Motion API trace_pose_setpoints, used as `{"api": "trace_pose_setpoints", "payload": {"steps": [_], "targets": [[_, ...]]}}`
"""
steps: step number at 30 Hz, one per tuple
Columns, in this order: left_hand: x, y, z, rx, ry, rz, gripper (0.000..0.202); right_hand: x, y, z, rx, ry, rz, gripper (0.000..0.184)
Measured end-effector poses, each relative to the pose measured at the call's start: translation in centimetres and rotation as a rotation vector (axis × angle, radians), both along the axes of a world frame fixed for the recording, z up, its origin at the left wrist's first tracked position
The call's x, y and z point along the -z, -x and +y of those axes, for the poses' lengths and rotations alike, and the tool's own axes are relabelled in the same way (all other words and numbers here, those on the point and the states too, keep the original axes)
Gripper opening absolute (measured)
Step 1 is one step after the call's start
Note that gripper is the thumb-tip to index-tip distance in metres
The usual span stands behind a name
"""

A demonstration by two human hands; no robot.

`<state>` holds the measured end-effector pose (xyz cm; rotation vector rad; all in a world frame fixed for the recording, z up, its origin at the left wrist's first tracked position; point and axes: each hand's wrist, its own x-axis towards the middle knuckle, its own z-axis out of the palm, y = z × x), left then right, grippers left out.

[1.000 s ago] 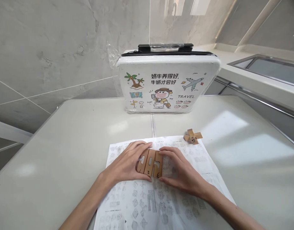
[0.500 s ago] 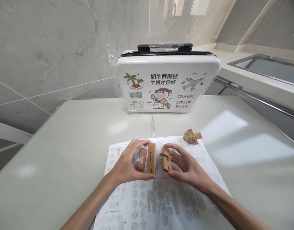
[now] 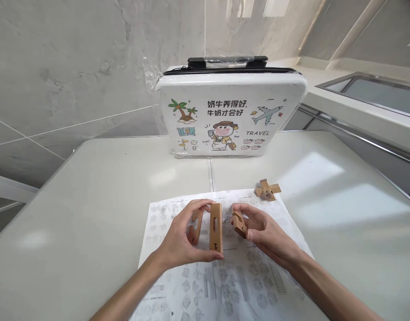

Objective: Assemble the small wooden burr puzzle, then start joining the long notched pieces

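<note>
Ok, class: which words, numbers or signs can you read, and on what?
"奶牛养得好, 牛奶才会好": white case
"TRAVEL": same case; its tiniest script is too small.
"2": wooden block in the left hand
"1": notched block to its left
Wooden cross: marks unclear, one perhaps "G" or "6".
Tilted block, right hand: mark unreadable.
Printed sheet: print too small.

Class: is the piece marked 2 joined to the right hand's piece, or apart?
Apart: the printed sheet shows between the piece marked 2 and the wooden piece in the right hand.
</note>
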<state>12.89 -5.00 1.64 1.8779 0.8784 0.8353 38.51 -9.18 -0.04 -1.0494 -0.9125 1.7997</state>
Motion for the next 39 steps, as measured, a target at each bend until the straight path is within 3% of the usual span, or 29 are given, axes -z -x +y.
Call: {"api": "trace_pose_setpoints", "payload": {"steps": [5, 13, 20, 25, 33, 39], "targets": [[-0.1, -0.2, -0.5, -0.019, 0.081, -0.05, 0.095, -0.2, 0.0, 0.0, -0.01, 0.002, -0.018, 0.061], [0.4, -0.5, -0.8, 0.003, 0.079, -0.102, 0.098, -0.1, 0.2, -0.1, 0.011, -0.03, -0.057, 0.067], [0.2, -0.7, -1.0, 0.004, 0.101, -0.096, 0.097, 0.1, 0.3, 0.0, 0.11, 0.032, -0.069, 0.033], [0.3, -0.8, -1.2, -0.021, 0.106, -0.109, 0.097, -0.1, 0.5, -0.1, 0.141, 0.047, -0.112, 0.044], [0.8, -0.6, -1.2, -0.059, 0.052, -0.168, 0.099, -0.3, 1.0, 0.1, 0.177, 0.046, -0.028, 0.035], [0.8, -0.9, -1.2, -0.042, 0.033, -0.174, 0.098, -0.3, 1.2, -0.1, 0.161, 0.083, 0.009, 0.039]]}}
